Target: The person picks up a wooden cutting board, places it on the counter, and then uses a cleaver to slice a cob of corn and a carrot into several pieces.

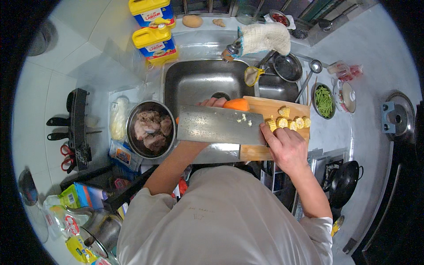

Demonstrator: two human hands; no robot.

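Observation:
My right hand (289, 147) grips the handle of a broad cleaver (218, 127). Its wide steel blade extends to the left, flat side up, with a few pale corn bits stuck on it. Behind the blade my left hand (213, 102) is mostly hidden; only its fingers show above the blade's far edge, closed around a peeled carrot (237, 104). A bit of orange also peeks out at the blade's left end. Cut corn cob pieces (282, 122) lie on a wooden cutting board (258, 153), to the right of the carrot and past my right hand.
Beyond the blade is a steel sink (205, 78). A metal bowl of meat chunks (152, 131) stands left, near a wall knife rack (79, 129). On the right are a bowl of green beans (324, 101), a lidded enamel pot (346, 96) and a black wok (344, 184).

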